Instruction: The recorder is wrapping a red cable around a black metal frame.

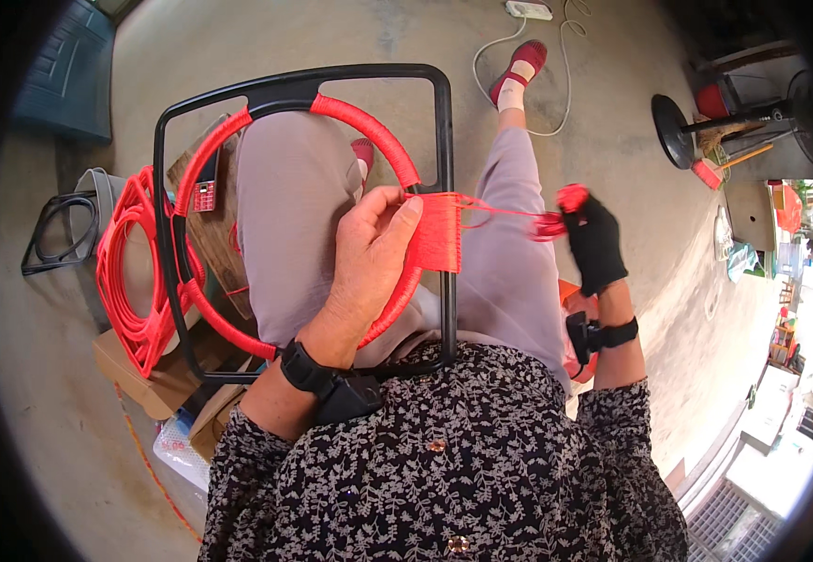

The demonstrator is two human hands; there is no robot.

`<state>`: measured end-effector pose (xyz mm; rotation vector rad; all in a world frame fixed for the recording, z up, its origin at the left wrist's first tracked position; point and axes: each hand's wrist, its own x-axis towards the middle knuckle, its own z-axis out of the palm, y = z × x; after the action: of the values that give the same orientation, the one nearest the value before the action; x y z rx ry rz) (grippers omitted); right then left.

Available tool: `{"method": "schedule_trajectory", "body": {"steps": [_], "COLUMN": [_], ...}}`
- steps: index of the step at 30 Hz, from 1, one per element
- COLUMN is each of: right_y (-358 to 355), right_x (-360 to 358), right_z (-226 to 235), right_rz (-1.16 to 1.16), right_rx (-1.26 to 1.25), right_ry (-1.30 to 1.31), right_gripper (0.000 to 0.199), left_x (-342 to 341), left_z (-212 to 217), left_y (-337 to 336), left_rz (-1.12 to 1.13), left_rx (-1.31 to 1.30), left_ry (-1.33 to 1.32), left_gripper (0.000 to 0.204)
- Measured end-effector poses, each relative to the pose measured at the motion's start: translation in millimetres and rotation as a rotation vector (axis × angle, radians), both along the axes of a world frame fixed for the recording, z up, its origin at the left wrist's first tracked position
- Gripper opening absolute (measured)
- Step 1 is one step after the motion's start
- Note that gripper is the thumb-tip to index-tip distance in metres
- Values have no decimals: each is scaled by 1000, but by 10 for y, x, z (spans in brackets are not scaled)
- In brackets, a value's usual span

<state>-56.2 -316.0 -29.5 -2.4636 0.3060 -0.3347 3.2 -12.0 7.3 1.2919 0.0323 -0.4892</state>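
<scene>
Left hand [375, 242], grip pinched on red wrapping [438, 242] of a black frame [446, 131], gloved right hand [595, 242], grip closed around red cord [547, 226] stretched between them

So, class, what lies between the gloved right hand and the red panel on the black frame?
In the head view, thin red strands stretch from the red panel to the gloved right hand, passing over a mauve trouser leg.

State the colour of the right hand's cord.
Bright red; the cord shows best in the head view.
</scene>
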Motion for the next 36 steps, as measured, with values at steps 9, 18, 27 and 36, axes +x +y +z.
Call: {"method": "schedule_trajectory", "body": {"steps": [9,18,27,36], "right_y": [-572,1107,804,443], "right_x": [-100,379,302,431], "right_z": [-120,91,151,52], "right_rz": [-416,204,-31,101], "right_rx": [1052,1667,1882,2238], "right_ry": [-201,539,62,-217], "right_gripper": [20,37,25,22], "left_x": [27,65,60,48], "left_z": [4,-16,53,27], "left_y": [20,-13,-13,-24], "left_rz": [110,143,176,138], "left_rx": [-35,-35,-100,-119], "left_ry": [14,51,122,149], "left_gripper": [16,18,17,19]}}
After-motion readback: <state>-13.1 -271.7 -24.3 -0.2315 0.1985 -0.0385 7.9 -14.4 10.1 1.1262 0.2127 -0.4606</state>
